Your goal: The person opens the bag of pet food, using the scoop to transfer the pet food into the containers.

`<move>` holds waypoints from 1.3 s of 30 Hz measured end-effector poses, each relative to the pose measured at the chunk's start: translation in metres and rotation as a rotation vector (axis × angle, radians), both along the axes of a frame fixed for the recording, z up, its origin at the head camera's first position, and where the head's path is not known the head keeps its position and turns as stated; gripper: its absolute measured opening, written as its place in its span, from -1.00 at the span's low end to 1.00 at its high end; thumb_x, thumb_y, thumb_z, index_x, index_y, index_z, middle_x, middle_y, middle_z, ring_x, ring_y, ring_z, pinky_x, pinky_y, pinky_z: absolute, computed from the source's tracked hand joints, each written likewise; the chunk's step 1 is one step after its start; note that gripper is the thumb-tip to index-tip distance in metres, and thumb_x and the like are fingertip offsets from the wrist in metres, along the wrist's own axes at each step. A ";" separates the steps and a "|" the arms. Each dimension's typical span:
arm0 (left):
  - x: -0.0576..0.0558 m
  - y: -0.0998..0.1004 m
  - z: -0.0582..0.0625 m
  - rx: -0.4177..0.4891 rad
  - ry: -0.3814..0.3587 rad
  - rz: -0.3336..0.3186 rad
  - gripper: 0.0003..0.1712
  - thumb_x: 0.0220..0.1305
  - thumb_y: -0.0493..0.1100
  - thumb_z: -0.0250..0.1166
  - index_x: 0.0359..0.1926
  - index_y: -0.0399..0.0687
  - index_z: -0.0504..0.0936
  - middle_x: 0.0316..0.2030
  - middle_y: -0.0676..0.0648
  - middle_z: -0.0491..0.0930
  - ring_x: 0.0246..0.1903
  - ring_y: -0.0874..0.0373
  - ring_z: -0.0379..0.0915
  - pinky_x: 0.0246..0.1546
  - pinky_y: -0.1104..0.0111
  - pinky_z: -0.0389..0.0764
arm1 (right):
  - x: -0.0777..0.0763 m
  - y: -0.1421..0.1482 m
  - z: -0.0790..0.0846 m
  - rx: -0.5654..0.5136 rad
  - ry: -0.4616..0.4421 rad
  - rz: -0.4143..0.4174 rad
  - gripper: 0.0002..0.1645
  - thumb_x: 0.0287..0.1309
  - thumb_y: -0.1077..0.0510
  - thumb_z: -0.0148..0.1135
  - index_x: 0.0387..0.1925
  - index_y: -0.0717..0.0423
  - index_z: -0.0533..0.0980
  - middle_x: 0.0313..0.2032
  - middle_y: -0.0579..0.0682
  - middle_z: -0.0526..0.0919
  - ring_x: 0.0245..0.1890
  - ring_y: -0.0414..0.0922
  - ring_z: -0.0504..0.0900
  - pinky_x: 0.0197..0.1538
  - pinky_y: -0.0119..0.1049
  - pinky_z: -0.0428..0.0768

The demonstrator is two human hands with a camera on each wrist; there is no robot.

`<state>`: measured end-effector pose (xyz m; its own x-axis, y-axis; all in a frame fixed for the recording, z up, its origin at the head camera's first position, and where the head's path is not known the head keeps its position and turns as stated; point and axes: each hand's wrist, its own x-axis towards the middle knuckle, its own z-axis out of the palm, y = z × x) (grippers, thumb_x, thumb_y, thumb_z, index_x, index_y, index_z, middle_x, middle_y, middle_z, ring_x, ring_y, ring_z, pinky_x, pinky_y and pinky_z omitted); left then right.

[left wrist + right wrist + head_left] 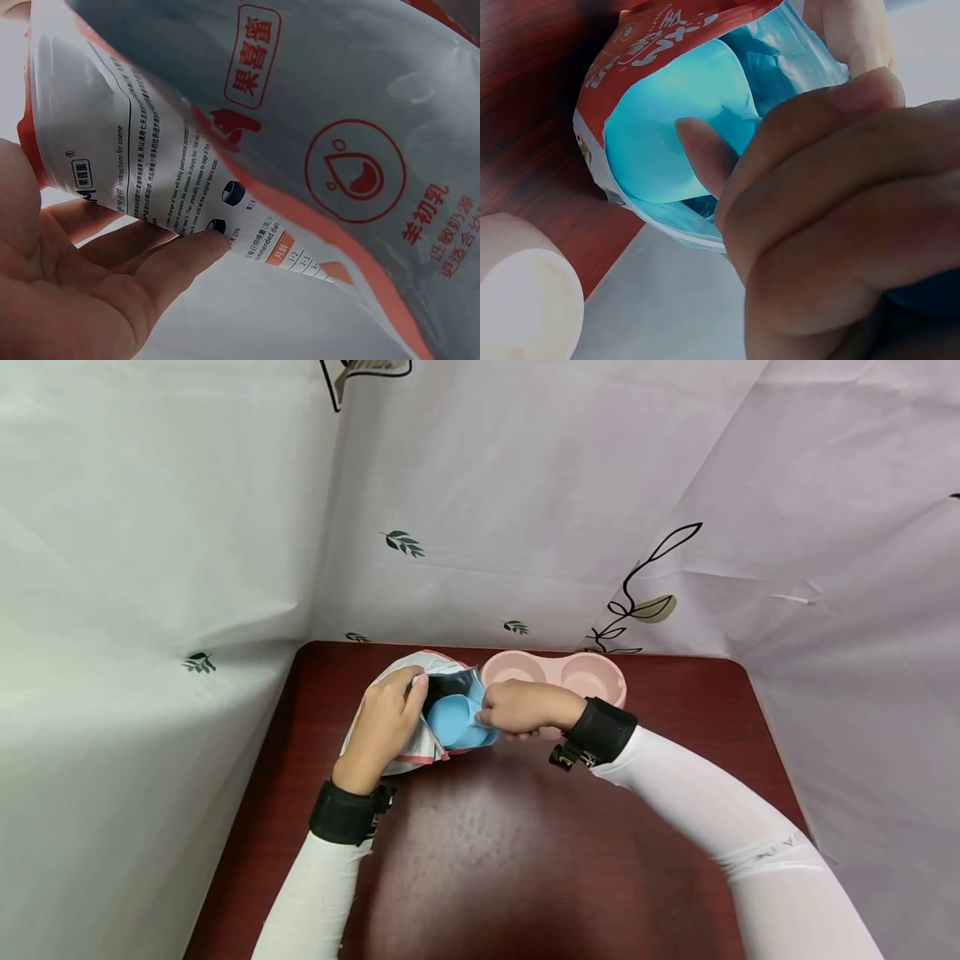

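Note:
My left hand grips the edge of a printed food bag, thumb at the mouth and fingers along the outside. The left wrist view shows fingers against its white printed panel. The bag leans with its mouth open to the right. Inside that mouth sits a light blue scoop. My right hand is at the mouth, fingers curled round the scoop's handle side, thumb against the blue cup in the right wrist view. The handle is hidden by the hand, and the bag's contents are mostly hidden.
A pink double bowl stands behind and right of my right hand, partly covered by it. The dark red table ends at a pale patterned cloth wall behind; similar cloth hangs on both sides.

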<state>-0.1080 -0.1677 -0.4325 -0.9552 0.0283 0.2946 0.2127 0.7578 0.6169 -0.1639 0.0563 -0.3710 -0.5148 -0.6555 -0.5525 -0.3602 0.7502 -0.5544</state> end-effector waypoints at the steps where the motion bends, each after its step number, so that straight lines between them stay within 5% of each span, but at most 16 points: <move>1: 0.000 0.000 0.000 -0.002 0.003 -0.001 -0.54 0.61 -0.01 0.05 0.18 -0.25 0.66 0.15 -0.21 0.68 0.20 -0.09 0.59 0.26 0.00 0.55 | 0.000 0.000 -0.001 0.001 -0.003 -0.004 -0.56 0.57 0.05 -0.02 -0.30 0.32 0.57 -0.63 0.00 0.56 -0.75 -0.21 0.43 -0.57 -0.35 0.47; 14: 0.002 0.004 -0.001 -0.008 0.013 -0.001 -0.55 0.60 -0.02 0.07 0.17 -0.24 0.66 0.13 -0.22 0.68 0.19 -0.09 0.60 0.23 0.00 0.57 | -0.003 -0.005 -0.031 -0.128 -0.060 -0.082 -0.50 0.56 0.05 0.01 -0.54 0.21 0.49 -0.75 -0.11 0.40 -0.80 -0.21 0.31 -0.61 -0.34 0.36; 22: 0.002 0.007 -0.001 0.003 -0.007 -0.017 -0.51 0.62 0.01 0.04 0.20 -0.27 0.64 0.16 -0.23 0.66 0.21 -0.11 0.58 0.24 -0.02 0.57 | 0.000 -0.011 -0.046 -0.203 -0.084 -0.125 -0.44 0.56 0.05 0.01 -0.45 0.40 0.59 -0.77 -0.11 0.38 -0.81 -0.21 0.30 -0.65 -0.33 0.32; 39: 0.003 0.007 -0.002 -0.009 0.020 -0.037 -0.52 0.63 -0.01 0.02 0.17 -0.31 0.64 0.11 -0.26 0.68 0.18 -0.12 0.61 0.19 -0.02 0.60 | 0.009 -0.015 -0.072 -0.367 -0.181 -0.247 -0.51 0.56 0.03 -0.01 -0.33 0.26 0.67 -0.75 -0.10 0.41 -0.82 -0.24 0.24 -0.69 -0.35 0.24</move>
<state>-0.1045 -0.1610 -0.4349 -0.9475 0.0657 0.3128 0.2523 0.7547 0.6057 -0.1545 0.0411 -0.4428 -0.5971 -0.6941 -0.4022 -0.0688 0.5438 -0.8364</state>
